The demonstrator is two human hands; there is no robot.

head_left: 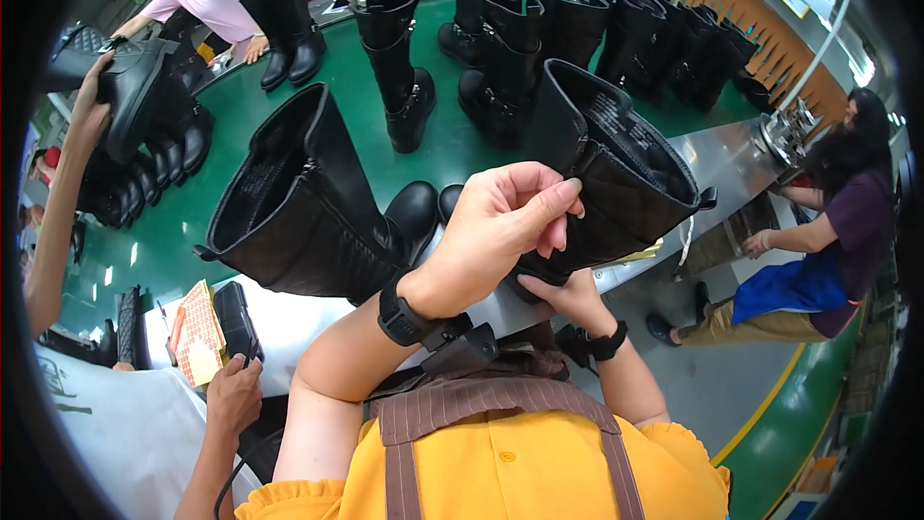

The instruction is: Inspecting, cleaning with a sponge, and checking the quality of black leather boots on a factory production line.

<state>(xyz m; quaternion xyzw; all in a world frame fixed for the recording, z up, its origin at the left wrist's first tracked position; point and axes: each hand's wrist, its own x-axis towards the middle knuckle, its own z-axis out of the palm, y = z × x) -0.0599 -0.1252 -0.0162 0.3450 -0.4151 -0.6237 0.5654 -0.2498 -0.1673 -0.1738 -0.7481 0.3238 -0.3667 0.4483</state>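
My left hand (510,221) is closed in a pinch, thumb against fingers, at the upper shaft of a tall black boot (616,164). Whatever its fingertips hold is too small or hidden to make out; a seam or zip line runs down the shaft beside them. Lower down, my right hand (575,300) is closed on the same boot near its ankle, its fingers partly hidden. The boot's wide top faces up and shows a printed lining. Left of my left forearm, a second tall black boot (298,202) stands tilted, with a zip along its shaft.
More black boots (500,48) stand across the green table (318,58). At left, a co-worker's raised hand (91,101) holds a black boot; their other hand touches a dark case (236,318) beside patterned paper (197,332). Other people work behind the table and at right.
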